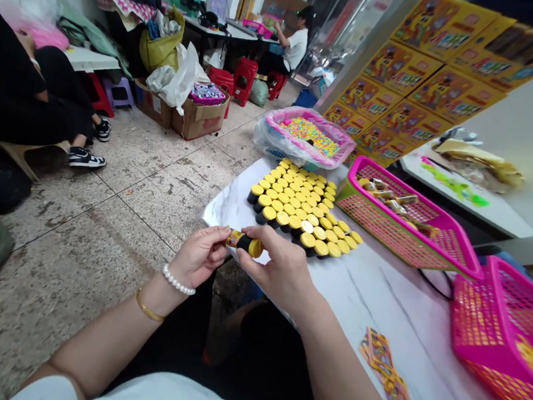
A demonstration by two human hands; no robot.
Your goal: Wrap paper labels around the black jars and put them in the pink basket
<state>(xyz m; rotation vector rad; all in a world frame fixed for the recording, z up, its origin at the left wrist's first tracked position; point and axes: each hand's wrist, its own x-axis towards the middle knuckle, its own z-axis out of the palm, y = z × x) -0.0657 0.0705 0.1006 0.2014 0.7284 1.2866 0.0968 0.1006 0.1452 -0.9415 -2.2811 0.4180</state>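
Pinching a tube (244,242) at mid-frame in left grip (203,254) and right grip (283,267), with forearms (339,351) converging from below. Showing beyond: yellow pieces (529,352) in the right-edge basket (481,302), gold-toned pieces (398,204) in the long basket (386,231), colourful beads (304,130) in the lined basket (346,146), upper centre.

1. No word, brand or number is showing clearly enough to be read.
2. Stacked yellow boxes (404,65), standing beyond the far edge of the table (361,291), are bearing large multicoloured lettering beside a cartoon figure; the letters are appearing too blurred to make out.
3. By the table's near edge, a tube (234,238) is wearing a printed label, too small for reading.
4. Cards (389,369) lying toward that same edge are showing unreadable print.
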